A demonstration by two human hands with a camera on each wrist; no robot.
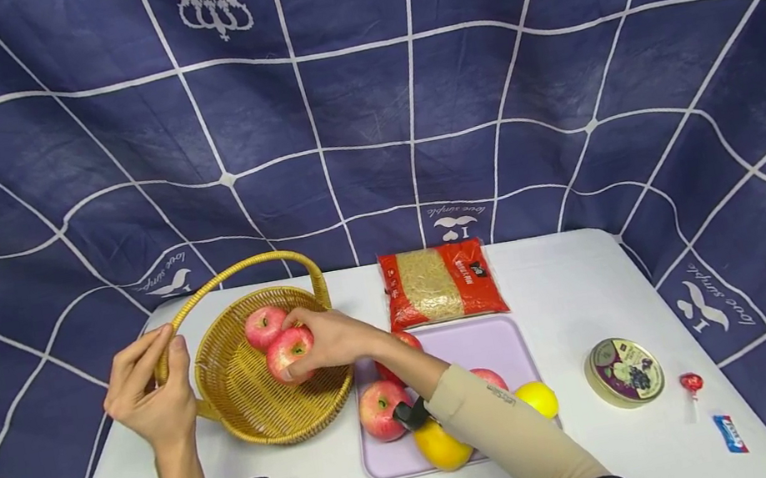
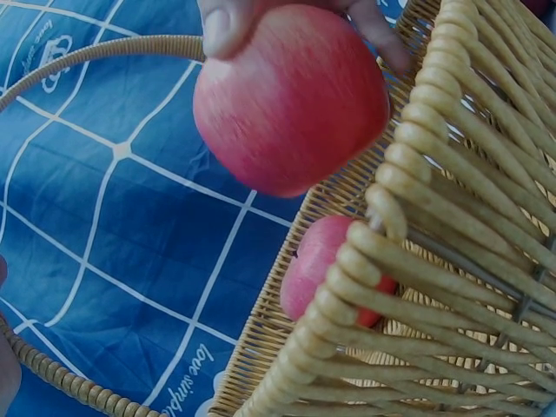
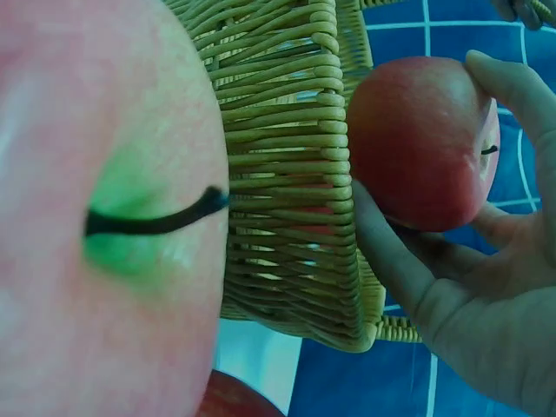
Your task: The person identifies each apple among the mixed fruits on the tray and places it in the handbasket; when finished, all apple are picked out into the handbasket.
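A yellow wicker basket (image 1: 248,410) stands at the left of the white table. My left hand (image 1: 153,391) grips its arched handle (image 1: 247,268) on the left side. My right hand (image 1: 330,339) reaches across and holds a red apple (image 1: 287,358) between thumb and fingers over the basket. In the left wrist view this apple (image 2: 291,104) is above the rim, and in the right wrist view the fingers (image 3: 400,243) wrap its side. Another apple (image 1: 264,325) lies inside the basket, partly behind the weave in the left wrist view.
Beside the basket lies a lilac tray (image 1: 513,335) with several apples (image 1: 382,412), an orange (image 1: 442,445) and a lemon (image 1: 537,399), partly under my right forearm. Behind it is a red food bag (image 1: 429,286). Rightward are a round tin (image 1: 624,372), a lollipop (image 1: 692,382) and a small blue packet (image 1: 731,434).
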